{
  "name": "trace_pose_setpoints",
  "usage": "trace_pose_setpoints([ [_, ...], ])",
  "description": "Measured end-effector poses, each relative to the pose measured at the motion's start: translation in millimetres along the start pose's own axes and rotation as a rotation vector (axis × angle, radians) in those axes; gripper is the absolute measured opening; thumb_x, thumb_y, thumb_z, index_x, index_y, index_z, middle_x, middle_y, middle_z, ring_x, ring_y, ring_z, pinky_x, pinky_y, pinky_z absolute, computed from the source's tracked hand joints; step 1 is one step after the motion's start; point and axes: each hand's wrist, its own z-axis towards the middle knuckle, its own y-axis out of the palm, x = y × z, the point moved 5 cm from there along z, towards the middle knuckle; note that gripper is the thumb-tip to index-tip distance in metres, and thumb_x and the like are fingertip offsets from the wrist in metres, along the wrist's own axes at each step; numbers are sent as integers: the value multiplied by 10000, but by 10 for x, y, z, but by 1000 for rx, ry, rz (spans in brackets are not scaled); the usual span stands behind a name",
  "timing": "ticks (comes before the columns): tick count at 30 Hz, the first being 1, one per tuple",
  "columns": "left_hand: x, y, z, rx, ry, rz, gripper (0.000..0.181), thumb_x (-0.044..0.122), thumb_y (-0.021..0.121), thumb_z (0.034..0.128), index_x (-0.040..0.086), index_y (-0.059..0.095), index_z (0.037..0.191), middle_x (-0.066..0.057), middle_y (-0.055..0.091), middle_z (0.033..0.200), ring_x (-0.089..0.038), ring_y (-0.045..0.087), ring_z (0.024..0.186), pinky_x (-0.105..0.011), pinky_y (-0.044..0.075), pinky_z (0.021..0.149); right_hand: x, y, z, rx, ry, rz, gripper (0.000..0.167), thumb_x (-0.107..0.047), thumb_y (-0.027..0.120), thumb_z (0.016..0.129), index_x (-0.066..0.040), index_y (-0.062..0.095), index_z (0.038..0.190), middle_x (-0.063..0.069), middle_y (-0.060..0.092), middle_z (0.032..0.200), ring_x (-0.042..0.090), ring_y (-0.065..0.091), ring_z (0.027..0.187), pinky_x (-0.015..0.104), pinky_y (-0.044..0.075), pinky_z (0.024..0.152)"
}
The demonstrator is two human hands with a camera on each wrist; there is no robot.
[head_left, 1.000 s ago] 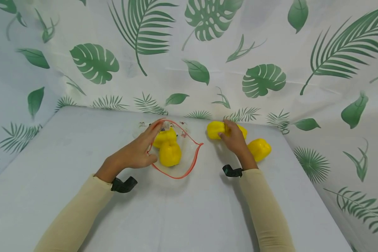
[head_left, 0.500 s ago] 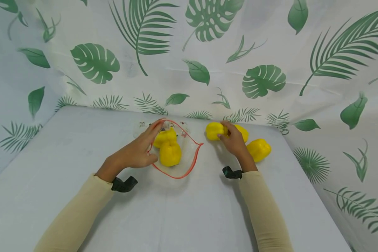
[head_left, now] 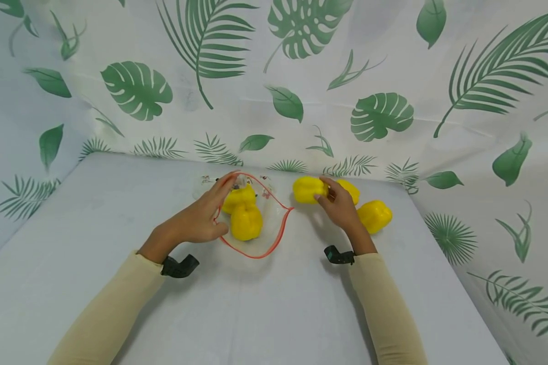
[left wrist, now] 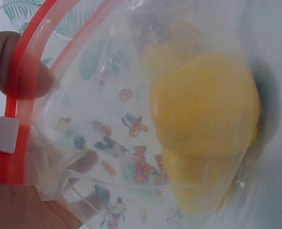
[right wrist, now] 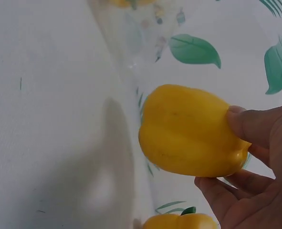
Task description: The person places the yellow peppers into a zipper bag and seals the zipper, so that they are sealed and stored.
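My left hand (head_left: 198,218) holds the red-edged mouth of a clear zip bag (head_left: 280,230), which gapes toward the right. Two yellow bell peppers (head_left: 246,222) lie inside it. The left wrist view shows the bag's red zip strip (left wrist: 16,95) passing across a fingertip, with a white slider (left wrist: 7,135) on it; cartoon prints mark the plastic. To the right, my right hand (head_left: 342,205) grips another yellow bell pepper (head_left: 308,190) by one end. In the right wrist view that pepper (right wrist: 188,131) is raised above the table, pinched between thumb and fingers.
Two more yellow bell peppers stand near my right hand: one pepper (head_left: 349,190) partly behind it, another pepper (head_left: 376,216) beside the wrist. The white table (head_left: 274,314) ends at a leaf-printed cloth wall (head_left: 329,106) at the back and sides.
The gripped bell pepper has moved a little left, away from the one behind my right hand, toward the bag. My left hand and the bag have stayed in place.
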Motion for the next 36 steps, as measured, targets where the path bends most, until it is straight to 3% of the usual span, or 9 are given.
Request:
trace_pose_setpoints([
  [7, 6, 0, -1, -6, -12, 5, 982, 64, 534, 754, 72, -28, 1560, -31, -91, 1618, -214, 16, 1465, -524, 158, 1130, -121, -32, -53, 2, -52, 85, 559, -71, 609, 941, -43, 417, 1466, 138, 357, 1513, 340, 449, 1299, 416, 438, 983],
  [14, 8, 8, -2, -3, -3, -8, 991, 39, 542, 760, 100, -34, 1564, 8, -107, 1613, -210, -4, 1466, -536, 148, 1129, -200, -33, -109, -16, -81, 119, 569, -99, 610, 948, -89, 409, 1480, 137, 411, 1468, 320, 474, 1281, 397, 454, 963],
  [19, 6, 23, 0, 0, 1, -7, 999, 28, 550, 756, 94, -35, 1562, 8, -107, 1613, -209, 1, 1466, -530, 147, 1131, -326, -77, -183, -2, -155, 123, 567, -69, 612, 941, -47, 410, 1470, 155, 443, 1439, 336, 490, 1267, 405, 450, 963],
  [25, 10, 26, 14, 5, 16, -3, 1004, 31, 557, 756, 98, -37, 1562, 7, -109, 1612, -202, -2, 1465, -524, 147, 1133, -487, -156, -271, 5, -219, 157, 546, -79, 609, 944, -53, 428, 1458, 110, 455, 1435, 297, 508, 1253, 323, 452, 961],
  [36, 5, 37, 4, 1, 5, -1, 1004, 41, 556, 753, 107, -33, 1564, 15, -103, 1613, -199, 6, 1465, -521, 149, 1133, -677, -180, -401, -25, -261, 313, 519, -65, 597, 948, -61, 448, 1445, 111, 456, 1428, 292, 516, 1240, 280, 464, 940],
])
